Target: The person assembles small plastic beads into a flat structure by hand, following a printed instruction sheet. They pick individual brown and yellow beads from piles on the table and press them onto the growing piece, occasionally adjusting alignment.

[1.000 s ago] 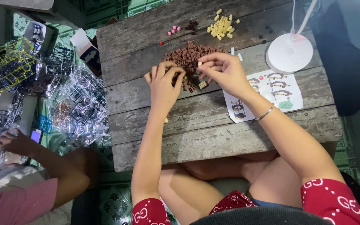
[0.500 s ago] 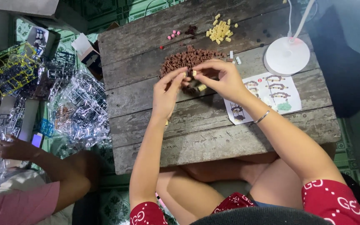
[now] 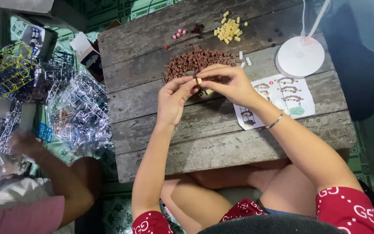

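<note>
Far left, another person's hand [image 3: 22, 141] rummages among crinkly clear bags [image 3: 78, 108] and a yellow wire frame [image 3: 5, 69] on the floor, well apart from the work. At the table [image 3: 221, 143], rough grey planks with deep grain, the left hand [image 3: 174, 102] comes up with fingers pinched narrow around a tiny yellow brick [image 3: 199, 80], and the right hand [image 3: 228, 82] meets it there, thumb and forefinger closed on the same piece, just above the near edge of the brown pile [image 3: 193, 60]. It looks like a joining step: two small blocks being pressed together, which calls for lining up the studs squarely and a firm, even squeeze. The brown bricks are small, matte and knobbly, heaped loosely; beyond them sits a smaller yellow heap [image 3: 229, 29], with a few pink bits [image 3: 178, 34] nearby. To the right lies a flat printed sheet [image 3: 278, 102] with pictured build stages, and a smooth white round lamp base [image 3: 300, 56] touching its top edge.
</note>
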